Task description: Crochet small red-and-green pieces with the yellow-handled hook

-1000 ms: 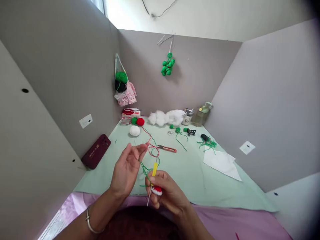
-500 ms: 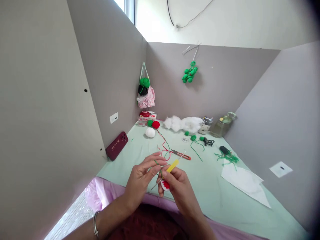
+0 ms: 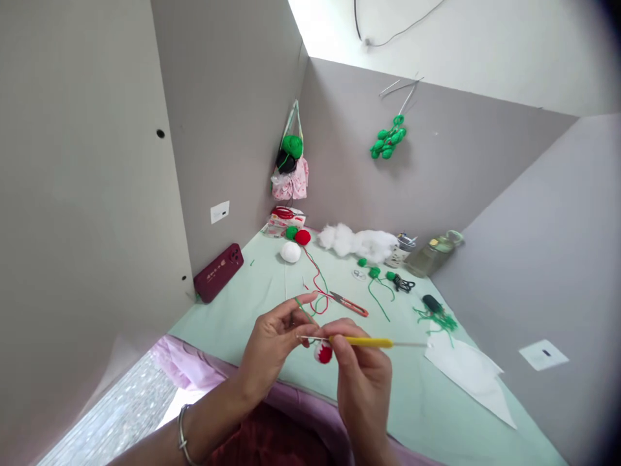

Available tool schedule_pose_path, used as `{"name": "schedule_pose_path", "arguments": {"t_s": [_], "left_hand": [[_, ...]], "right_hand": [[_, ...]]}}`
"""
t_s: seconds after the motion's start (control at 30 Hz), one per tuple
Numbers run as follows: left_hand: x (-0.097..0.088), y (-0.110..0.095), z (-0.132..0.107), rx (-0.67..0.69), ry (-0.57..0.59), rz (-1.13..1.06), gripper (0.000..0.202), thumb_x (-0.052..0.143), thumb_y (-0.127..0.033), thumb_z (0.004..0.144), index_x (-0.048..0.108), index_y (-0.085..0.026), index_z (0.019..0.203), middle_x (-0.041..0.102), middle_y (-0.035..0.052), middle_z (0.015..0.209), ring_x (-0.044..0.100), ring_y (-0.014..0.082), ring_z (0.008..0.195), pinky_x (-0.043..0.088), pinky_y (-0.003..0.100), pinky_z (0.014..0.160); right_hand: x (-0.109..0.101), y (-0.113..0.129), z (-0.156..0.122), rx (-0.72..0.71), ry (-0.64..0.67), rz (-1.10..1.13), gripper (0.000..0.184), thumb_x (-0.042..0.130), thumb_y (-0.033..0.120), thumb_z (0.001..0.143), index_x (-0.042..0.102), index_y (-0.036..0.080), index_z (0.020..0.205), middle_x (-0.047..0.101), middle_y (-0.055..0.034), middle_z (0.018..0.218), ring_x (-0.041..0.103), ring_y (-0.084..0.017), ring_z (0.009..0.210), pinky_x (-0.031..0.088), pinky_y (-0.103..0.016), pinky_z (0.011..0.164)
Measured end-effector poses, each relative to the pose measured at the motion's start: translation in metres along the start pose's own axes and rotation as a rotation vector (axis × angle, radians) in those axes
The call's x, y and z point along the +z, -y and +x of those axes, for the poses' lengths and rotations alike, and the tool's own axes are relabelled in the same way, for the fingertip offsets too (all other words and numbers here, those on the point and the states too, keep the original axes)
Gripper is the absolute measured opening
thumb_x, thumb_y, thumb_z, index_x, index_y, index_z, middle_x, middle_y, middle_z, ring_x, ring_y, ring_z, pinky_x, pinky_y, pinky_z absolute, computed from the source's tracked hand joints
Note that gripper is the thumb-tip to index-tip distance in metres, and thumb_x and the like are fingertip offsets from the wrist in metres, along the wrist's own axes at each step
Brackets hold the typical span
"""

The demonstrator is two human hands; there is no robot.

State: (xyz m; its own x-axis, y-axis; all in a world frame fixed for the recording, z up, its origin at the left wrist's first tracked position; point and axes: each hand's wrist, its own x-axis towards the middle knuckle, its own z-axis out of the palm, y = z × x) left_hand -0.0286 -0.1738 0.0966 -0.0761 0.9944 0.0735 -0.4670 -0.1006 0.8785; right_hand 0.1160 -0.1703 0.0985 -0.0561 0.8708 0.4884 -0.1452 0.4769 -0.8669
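My right hand point(image 3: 361, 369) grips a crochet hook point(image 3: 366, 341) by its yellow handle. The hook lies almost level, its metal tip pointing left at the fingers of my left hand point(image 3: 274, 340). Green yarn point(image 3: 305, 309) runs over the raised left index finger and down to the thumb, which is pinched against the other fingers. Just under the hook, between both hands, hangs a small red and white crocheted piece point(image 3: 323, 352). Where it joins the yarn is hidden by fingers.
Beyond my hands lie orange-handled thread snips point(image 3: 350, 304). Further back are a white yarn ball point(image 3: 290, 252), a red yarn ball point(image 3: 303, 237) and white stuffing point(image 3: 356, 242). A dark red phone point(image 3: 218, 273) leans at left; a bottle point(image 3: 433, 254) stands at back right.
The hook has swung from slanting upward to nearly level, its tip now at my left fingers. The red and white piece has moved out of my right fingers' cover. The view has tilted.
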Motion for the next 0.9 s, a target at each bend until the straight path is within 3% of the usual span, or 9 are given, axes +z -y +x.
{"name": "schedule_pose_path", "arguments": {"t_s": [0.13, 0.23, 0.5, 0.7, 0.9], "left_hand": [[0.009, 0.005, 0.003, -0.038, 0.066, -0.081, 0.059, 0.090, -0.033, 0.080, 0.073, -0.022, 0.135, 0.069, -0.0022, 0.078, 0.064, 0.0136, 0.072, 0.054, 0.030, 0.077], [0.010, 0.008, 0.003, -0.055, 0.098, -0.109, 0.062, 0.089, -0.030, 0.080, 0.071, -0.021, 0.139, 0.072, -0.0012, 0.082, 0.066, 0.0143, 0.074, 0.054, 0.030, 0.079], [0.007, 0.018, 0.002, -0.111, 0.115, -0.069, 0.066, 0.087, -0.034, 0.084, 0.067, -0.021, 0.145, 0.068, -0.0025, 0.077, 0.064, 0.0167, 0.076, 0.050, 0.034, 0.083], [0.010, 0.019, -0.001, -0.194, 0.154, -0.168, 0.052, 0.086, -0.034, 0.086, 0.073, -0.023, 0.135, 0.073, -0.0010, 0.085, 0.064, 0.0157, 0.081, 0.050, 0.033, 0.089], [0.011, 0.016, -0.004, -0.269, 0.256, -0.243, 0.064, 0.094, -0.023, 0.076, 0.072, -0.028, 0.136, 0.074, -0.0014, 0.094, 0.070, 0.0160, 0.091, 0.052, 0.031, 0.091]], "right_hand": [[-0.007, -0.007, -0.008, -0.348, 0.010, -0.321, 0.029, 0.060, 0.008, 0.100, 0.078, 0.027, 0.113, 0.077, -0.0029, 0.091, 0.067, -0.015, 0.076, 0.058, -0.028, 0.068], [-0.013, -0.010, -0.009, -0.499, 0.036, -0.432, 0.037, 0.059, 0.001, 0.097, 0.075, 0.026, 0.117, 0.080, -0.0050, 0.098, 0.069, -0.016, 0.081, 0.060, -0.029, 0.068], [-0.022, -0.016, -0.008, -0.461, -0.010, -0.489, 0.036, 0.057, 0.001, 0.097, 0.075, 0.026, 0.116, 0.073, -0.0050, 0.093, 0.068, -0.016, 0.075, 0.060, -0.029, 0.060], [-0.035, -0.037, -0.010, -0.812, -0.129, -0.861, 0.047, 0.068, 0.006, 0.095, 0.074, 0.033, 0.133, 0.075, -0.0073, 0.105, 0.072, -0.022, 0.090, 0.063, -0.034, 0.071], [-0.031, -0.044, -0.009, -0.889, -0.239, -0.824, 0.046, 0.067, 0.003, 0.093, 0.076, 0.030, 0.130, 0.072, -0.0082, 0.105, 0.070, -0.022, 0.090, 0.060, -0.034, 0.066]]}}
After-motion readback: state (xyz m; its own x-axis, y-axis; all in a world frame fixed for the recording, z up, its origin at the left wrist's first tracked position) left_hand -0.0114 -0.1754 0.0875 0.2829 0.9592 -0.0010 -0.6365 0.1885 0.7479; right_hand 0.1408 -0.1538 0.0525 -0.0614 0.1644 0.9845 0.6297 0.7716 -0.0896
